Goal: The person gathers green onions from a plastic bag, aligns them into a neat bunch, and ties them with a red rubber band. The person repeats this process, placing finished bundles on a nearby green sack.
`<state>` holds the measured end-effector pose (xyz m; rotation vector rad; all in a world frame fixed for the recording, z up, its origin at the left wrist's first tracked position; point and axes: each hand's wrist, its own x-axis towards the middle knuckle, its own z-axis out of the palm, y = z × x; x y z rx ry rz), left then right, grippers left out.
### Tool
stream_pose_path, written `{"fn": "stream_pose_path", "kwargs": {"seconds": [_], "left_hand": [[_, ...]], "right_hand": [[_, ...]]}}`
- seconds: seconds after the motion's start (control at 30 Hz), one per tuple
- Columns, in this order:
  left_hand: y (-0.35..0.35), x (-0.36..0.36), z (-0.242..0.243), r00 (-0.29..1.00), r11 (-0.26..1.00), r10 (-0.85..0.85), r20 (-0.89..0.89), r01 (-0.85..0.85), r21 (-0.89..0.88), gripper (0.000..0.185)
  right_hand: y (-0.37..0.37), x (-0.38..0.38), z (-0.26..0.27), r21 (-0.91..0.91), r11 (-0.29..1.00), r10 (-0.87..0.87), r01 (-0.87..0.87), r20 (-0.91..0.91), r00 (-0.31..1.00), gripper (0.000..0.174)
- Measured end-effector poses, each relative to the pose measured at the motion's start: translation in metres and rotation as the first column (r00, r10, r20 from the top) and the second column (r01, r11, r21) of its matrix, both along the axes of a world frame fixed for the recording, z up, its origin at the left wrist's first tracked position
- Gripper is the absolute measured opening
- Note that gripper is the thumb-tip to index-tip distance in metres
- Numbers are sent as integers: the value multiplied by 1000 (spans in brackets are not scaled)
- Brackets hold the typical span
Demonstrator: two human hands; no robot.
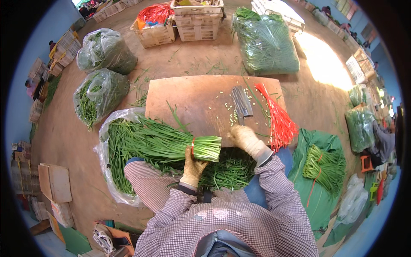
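My left hand (192, 168), in a soiled glove, holds a bundle of long green stalks, likely garlic chives (179, 144), near its cut pale ends. A red tie rings the bundle, and its leaves spread left over an open plastic bag of greens (120, 160). At the board's front edge, my gloved right hand (244, 136) is by the handle of a cleaver (242, 101); its fingers are partly hidden, so its grip is unclear. The blade lies on the wooden board (183, 96) among small cut stem pieces. Red plastic ties (277, 119) lie at the board's right side.
Loose greens (228, 173) lie between my legs. To the right, tied bundles (321, 167) rest on a green sheet (301, 189). Filled bags (104, 51) stand at the left, another bag (269, 45) beyond the board, beside plastic crates (197, 25). A person (383, 138) sits far right.
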<state>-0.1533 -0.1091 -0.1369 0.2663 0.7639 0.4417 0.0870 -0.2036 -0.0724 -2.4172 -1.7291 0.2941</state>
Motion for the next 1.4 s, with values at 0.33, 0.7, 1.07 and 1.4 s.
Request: {"fn": "stream_pose_path", "kwargs": {"seconds": [0.33, 0.7, 1.07, 1.4], "left_hand": [[-13, -19, 25, 999, 971, -41, -27, 47, 233, 63], [-16, -16, 8, 982, 884, -189, -25, 181, 432, 63], [-10, -32, 28, 953, 987, -113, 282, 75, 140, 74], [-1, -28, 28, 947, 991, -97, 307, 64, 116, 76]], "right_hand": [[-7, -59, 79, 452, 892, 34, -22, -19, 999, 74], [6, -131, 13, 77, 993, -69, 94, -275, 959, 101], [-45, -121, 33, -20, 956, -218, 292, -713, 667, 21], [-64, -139, 62, -170, 969, -178, 181, -984, 25, 19]]}}
